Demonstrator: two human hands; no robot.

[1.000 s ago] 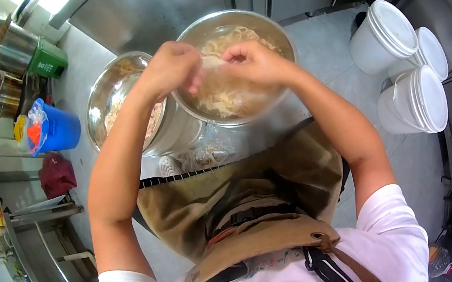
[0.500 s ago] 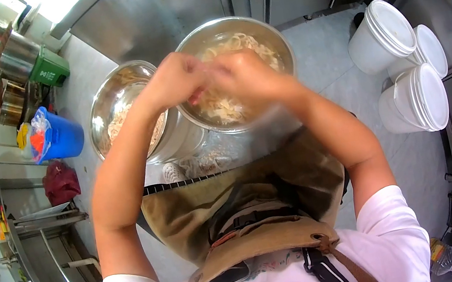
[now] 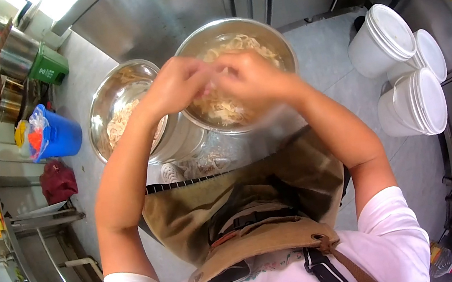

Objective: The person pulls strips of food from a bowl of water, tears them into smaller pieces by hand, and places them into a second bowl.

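Floor (image 3: 343, 91) first, with two steel bowls near its far edge, bigger bowl (image 3: 230, 21) and smaller bowl (image 3: 96, 97), left forearm (image 3: 128, 163) partly blocking the smaller, then three white lidded buckets (image 3: 379, 40) rightward, one blue bin (image 3: 62, 132) leftward. Left hand (image 3: 180, 83) and right hand (image 3: 250, 71) meet over the bigger bowl, too blurry to tell if they're gripping anything; pale strips (image 3: 246, 45) lie in both.

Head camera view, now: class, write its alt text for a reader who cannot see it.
Two bare hands, left and right, meet over a steel bowl of pale strips in liquid. A second bowl holds more pale pieces.
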